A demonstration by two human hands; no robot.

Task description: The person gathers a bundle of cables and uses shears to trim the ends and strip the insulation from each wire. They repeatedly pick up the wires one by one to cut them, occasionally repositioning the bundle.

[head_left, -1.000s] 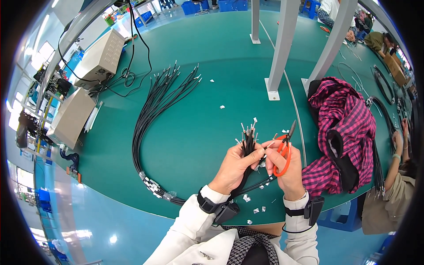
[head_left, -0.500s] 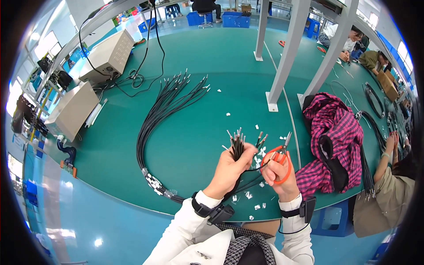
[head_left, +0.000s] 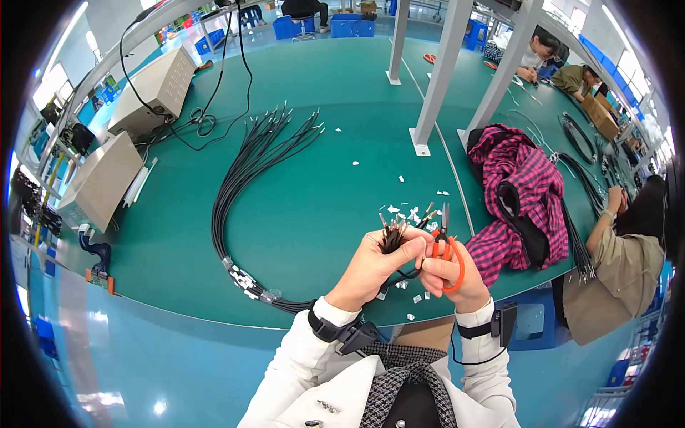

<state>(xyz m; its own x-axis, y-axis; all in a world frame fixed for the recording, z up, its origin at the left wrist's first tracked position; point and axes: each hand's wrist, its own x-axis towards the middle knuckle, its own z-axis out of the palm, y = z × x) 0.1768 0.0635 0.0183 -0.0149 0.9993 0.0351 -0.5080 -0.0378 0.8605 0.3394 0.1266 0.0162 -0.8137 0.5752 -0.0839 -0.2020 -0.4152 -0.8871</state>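
My left hand (head_left: 374, 267) is closed around a bundle of black cables (head_left: 391, 240), whose stripped ends stick up past the fingers. Close beside it, my right hand (head_left: 457, 282) carries orange-handled scissors (head_left: 457, 267), the blades pointing up and away from me. The right thumb and fingertips meet the left fingertips at a dark cable; exactly how they grip it is hidden. The bundle runs left from under my left wrist and curves over the table as a long black harness (head_left: 221, 192), with white labels (head_left: 242, 277) wrapped on one stretch. Its far ends fan out.
Small white scraps (head_left: 402, 284) lie around my hands on the green table (head_left: 342, 167). A pink-and-black checked garment (head_left: 524, 192) lies to the right, near grey metal posts (head_left: 446, 71). Beige boxes (head_left: 103, 182) stand at the left. A co-worker's arm (head_left: 606, 221) is at the right.
My right hand, with the scissors, has come in toward my left hand, so the fingertips now meet. The whole view has shifted slightly.
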